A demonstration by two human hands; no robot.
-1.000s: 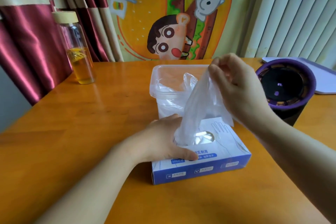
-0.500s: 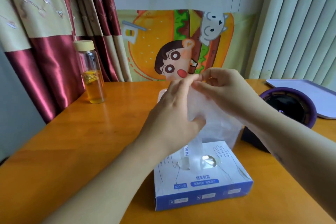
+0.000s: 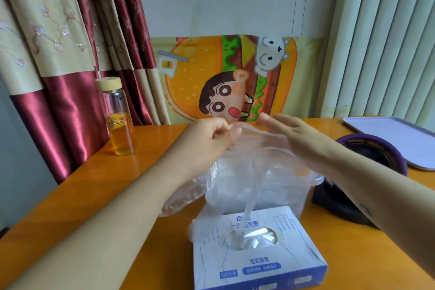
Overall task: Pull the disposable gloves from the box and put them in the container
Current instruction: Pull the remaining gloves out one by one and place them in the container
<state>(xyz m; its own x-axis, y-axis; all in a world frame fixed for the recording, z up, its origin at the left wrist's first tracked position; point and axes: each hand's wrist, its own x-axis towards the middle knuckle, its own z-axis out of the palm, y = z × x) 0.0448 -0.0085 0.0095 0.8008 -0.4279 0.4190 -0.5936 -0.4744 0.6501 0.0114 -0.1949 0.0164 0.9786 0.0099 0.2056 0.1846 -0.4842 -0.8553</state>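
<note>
A white and blue glove box [image 3: 259,263] lies near the table's front edge, a strip of clear film rising from its oval slot. Behind it stands a clear plastic container [image 3: 303,186] holding crumpled gloves. My left hand [image 3: 209,139] pinches the top of a clear disposable glove [image 3: 247,167] above the container. The glove hangs down toward the box. My right hand [image 3: 294,134] hovers beside it over the container, fingers straight and spread, holding nothing. Another loose glove [image 3: 179,198] droops over the container's left side.
A glass bottle [image 3: 118,120] with amber liquid and a wooden cap stands at the back left. A purple-rimmed black round object [image 3: 374,155] sits to the right of the container, a pale tray [image 3: 395,134] behind it. A cartoon poster leans against the wall.
My left hand left the box and took the glove's top. My right hand let go and spread its fingers. The camera tilted up.
</note>
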